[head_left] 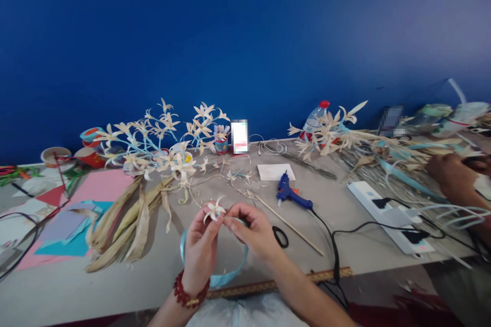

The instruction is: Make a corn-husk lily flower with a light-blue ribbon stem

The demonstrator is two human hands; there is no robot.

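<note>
My left hand (204,240), with a red bead bracelet at its wrist, is closed around the base of a small cream flower (214,210) that looks made of dried husk. Pressed together close beside it, the fingertips of my right hand (251,230) pinch a light blue ribbon (222,280) by the flower's base. The ribbon hangs in a loop below both hands, its ends hidden by the fingers. Behind the hands, loose husk flowers (238,178) lie on the grey table (161,286). Scissors (280,237), partly hidden, rest beside my right wrist.
A blue glue gun (291,193) and a thin stick (291,227) lie to the right, before a white power strip (387,217) with cables. Dried husks (118,230) are at left; flower branches (153,138) stand behind. Another person's hand (456,179) is at far right.
</note>
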